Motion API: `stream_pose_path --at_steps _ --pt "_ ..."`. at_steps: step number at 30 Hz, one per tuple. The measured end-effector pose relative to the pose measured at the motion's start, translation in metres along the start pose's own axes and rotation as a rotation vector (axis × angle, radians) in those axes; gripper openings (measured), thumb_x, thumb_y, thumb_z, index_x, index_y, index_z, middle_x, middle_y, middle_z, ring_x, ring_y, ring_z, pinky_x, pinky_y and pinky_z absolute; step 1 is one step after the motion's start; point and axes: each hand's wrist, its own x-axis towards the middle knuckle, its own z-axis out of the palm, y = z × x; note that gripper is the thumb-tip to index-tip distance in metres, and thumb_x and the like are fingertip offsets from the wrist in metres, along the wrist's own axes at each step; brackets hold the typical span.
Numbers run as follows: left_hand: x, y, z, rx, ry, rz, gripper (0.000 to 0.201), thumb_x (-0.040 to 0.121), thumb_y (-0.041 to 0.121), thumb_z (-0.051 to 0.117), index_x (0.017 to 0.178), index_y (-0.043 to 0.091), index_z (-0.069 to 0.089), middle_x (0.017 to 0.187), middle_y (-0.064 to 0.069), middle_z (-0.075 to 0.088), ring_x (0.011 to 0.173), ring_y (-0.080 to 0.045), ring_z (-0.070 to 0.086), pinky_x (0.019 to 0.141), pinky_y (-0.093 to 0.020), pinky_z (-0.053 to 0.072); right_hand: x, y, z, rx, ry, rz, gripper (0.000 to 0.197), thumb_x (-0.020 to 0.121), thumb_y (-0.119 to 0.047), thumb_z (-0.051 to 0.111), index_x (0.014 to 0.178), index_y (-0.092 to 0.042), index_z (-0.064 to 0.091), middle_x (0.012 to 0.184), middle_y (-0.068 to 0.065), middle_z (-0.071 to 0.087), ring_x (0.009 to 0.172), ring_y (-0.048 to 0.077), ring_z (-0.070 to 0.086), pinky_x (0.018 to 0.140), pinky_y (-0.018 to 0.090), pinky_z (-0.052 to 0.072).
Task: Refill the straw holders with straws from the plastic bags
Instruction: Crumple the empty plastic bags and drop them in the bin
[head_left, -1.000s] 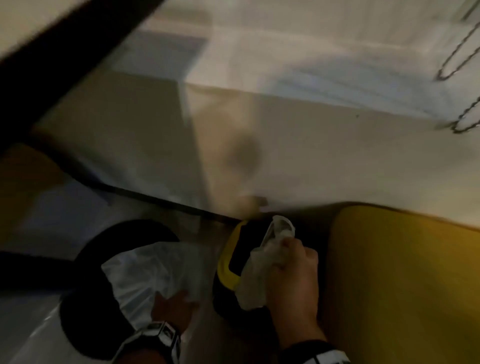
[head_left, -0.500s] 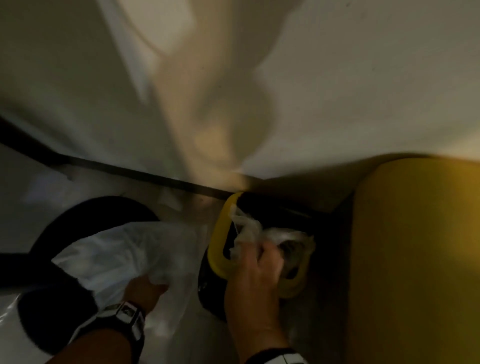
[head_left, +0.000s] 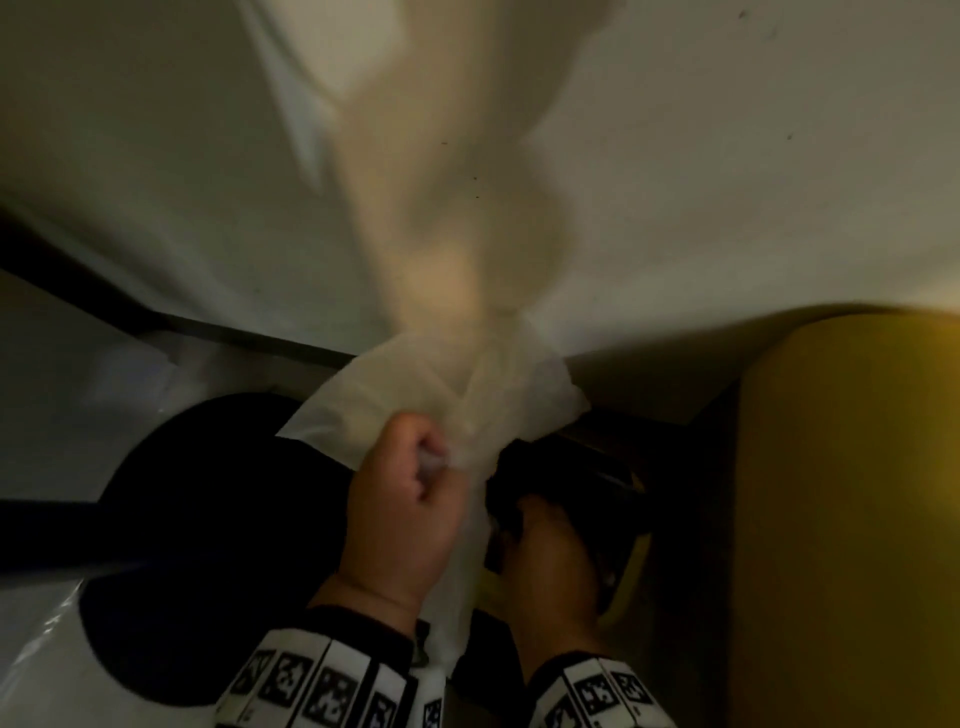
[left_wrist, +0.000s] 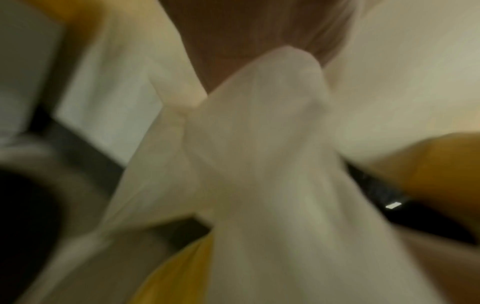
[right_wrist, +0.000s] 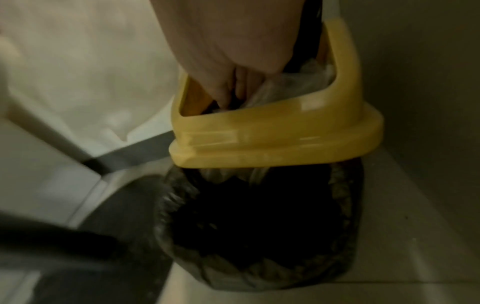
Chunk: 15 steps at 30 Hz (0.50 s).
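The left hand is closed in a fist around a thin, translucent white plastic bag, gathering its crumpled film between thumb and curled fingers. The loose upper part of the bag fans out above the fist, and a strip of it trails down past the wrist between the two forearms. In the left wrist view the same pale film fills most of the picture, blurred, so the fingers cannot be made out there.

The right hand sits just to the right of the left one and lower, reaching down into a small waste bin with a yellow plastic rim and a black liner. In the right wrist view its fingers point down through the yellow opening and touch crumpled clear plastic lying inside the bin; whether they grip that plastic or only press on it cannot be told.

Both wrists wear bands with black-and-white square markers. A round black shape lies on the pale floor to the left of the hands, and a broad yellow surface stands on the right. A pale wall rises behind the bin. No straws or straw holders can be made out.
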Motion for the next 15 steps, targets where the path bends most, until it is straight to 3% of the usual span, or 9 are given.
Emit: stream_pose_path --at_steps 3,5,6,7,9,10,12,14,15 --pt "0.012 0.022 0.001 0.066 -0.244 -0.14 0.016 0.083 0.01 0.059 0.073 0.019 0.05 0.062 0.004 0.049 0.056 -0.005 0.047 0.052 -0.015 0.036 -0.002 -0.006 -0.004 0.335 -0.05 0.144 0.026 0.096 -0.02 0.051 0.117 -0.017 0.066 0.118 0.006 0.064 0.109 0.023 0.058 0.098 0.031 0.045" --pt "0.015 0.023 -0.001 -0.091 -0.282 -0.36 0.011 0.08 0.021 0.058 0.072 0.014 0.054 0.068 -0.005 0.053 0.067 -0.017 0.053 0.063 -0.03 0.042 -0.007 -0.013 -0.015 0.508 -0.067 0.206 0.016 0.089 -0.021 0.056 0.093 -0.016 0.071 0.098 0.008 0.066 0.094 0.027 0.062 0.084 0.035 0.051" --pt "0.015 0.023 -0.002 -0.213 -0.302 -0.457 0.011 0.075 0.024 0.057 0.072 0.014 0.056 0.072 -0.009 0.055 0.074 -0.024 0.055 0.069 -0.036 0.044 -0.012 -0.014 -0.022 0.619 -0.09 0.275 0.016 0.092 -0.02 0.055 0.092 -0.016 0.07 0.096 0.008 0.065 0.093 0.026 0.061 0.08 0.033 0.049" --pt "0.014 0.023 -0.004 -0.338 -0.326 -0.546 0.012 0.073 0.024 0.057 0.075 0.013 0.061 0.077 -0.014 0.058 0.08 -0.028 0.057 0.075 -0.041 0.047 -0.015 -0.015 -0.03 0.661 -0.098 0.262 0.018 0.096 -0.019 0.052 0.102 -0.017 0.069 0.101 0.007 0.065 0.096 0.023 0.06 0.082 0.032 0.047" --pt "0.009 0.023 -0.005 -0.539 -0.438 -0.682 0.016 0.087 0.014 0.057 0.09 0.006 0.07 0.091 -0.02 0.068 0.09 -0.032 0.063 0.082 -0.039 0.049 -0.027 -0.019 -0.041 0.835 -0.043 0.188 0.022 0.099 -0.026 0.05 0.117 -0.028 0.062 0.114 0.0 0.065 0.106 0.019 0.06 0.093 0.037 0.049" --pt "0.007 0.019 -0.003 -0.606 -0.507 -0.734 0.02 0.094 0.01 0.053 0.101 0.003 0.071 0.101 -0.02 0.071 0.096 -0.033 0.065 0.086 -0.039 0.051 -0.033 -0.021 -0.048 0.897 -0.093 0.093 0.027 0.097 -0.031 0.052 0.124 -0.035 0.057 0.12 -0.004 0.063 0.111 0.018 0.06 0.098 0.043 0.049" --pt "0.0 0.013 0.008 -0.656 -0.62 -0.784 0.027 0.1 0.011 0.048 0.115 0.003 0.069 0.114 -0.02 0.071 0.108 -0.034 0.066 0.097 -0.043 0.05 -0.034 -0.019 -0.05 0.796 -0.234 -0.116 0.055 0.093 -0.026 0.061 0.139 -0.046 0.04 0.132 -0.008 0.056 0.121 0.016 0.056 0.103 0.046 0.047" --pt "-0.004 0.006 0.025 -0.6 -0.699 -0.748 0.028 0.1 0.014 0.049 0.117 0.009 0.07 0.115 -0.016 0.072 0.111 -0.03 0.067 0.098 -0.04 0.052 -0.031 -0.025 -0.046 0.614 -0.214 -0.151 0.071 0.089 -0.015 0.064 0.142 -0.05 0.033 0.141 -0.007 0.045 0.127 0.013 0.049 0.105 0.035 0.045" --pt "-0.006 0.005 0.035 -0.563 -0.716 -0.724 0.027 0.1 0.016 0.05 0.116 0.011 0.071 0.113 -0.014 0.073 0.106 -0.026 0.07 0.093 -0.036 0.054 -0.03 -0.029 -0.047 0.617 -0.102 -0.054 0.067 0.09 -0.013 0.059 0.143 -0.046 0.034 0.142 -0.006 0.041 0.128 0.012 0.043 0.105 0.025 0.039"
